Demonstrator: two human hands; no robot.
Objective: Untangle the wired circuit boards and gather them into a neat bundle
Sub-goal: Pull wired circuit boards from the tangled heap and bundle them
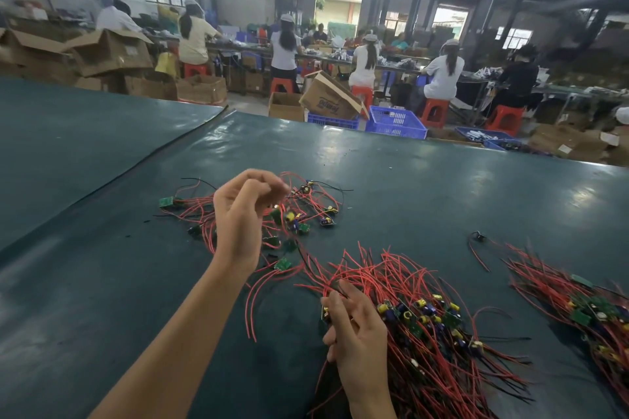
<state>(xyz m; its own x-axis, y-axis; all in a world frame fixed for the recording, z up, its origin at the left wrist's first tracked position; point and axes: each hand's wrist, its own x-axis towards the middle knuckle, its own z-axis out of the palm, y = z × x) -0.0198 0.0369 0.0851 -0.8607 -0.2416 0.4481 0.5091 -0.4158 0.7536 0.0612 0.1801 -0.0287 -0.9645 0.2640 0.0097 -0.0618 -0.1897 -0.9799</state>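
A loose tangle of small green circuit boards with red and black wires (306, 211) lies on the dark green table (442, 187). My left hand (241, 214) is raised over it, fingers curled, pinching wires from the tangle; the pinch is blurred. My right hand (354, 326) grips the near end of a large gathered bundle of boards and red wires (425, 323) lying in front of me. A second bundle (578, 306) lies at the far right.
The table's far edge (408, 133) runs across the middle of the view. A seam in the table cover (136, 163) slants on the left. Beyond are blue crates (394, 121), cardboard boxes (112, 51) and seated workers on red stools (434, 112).
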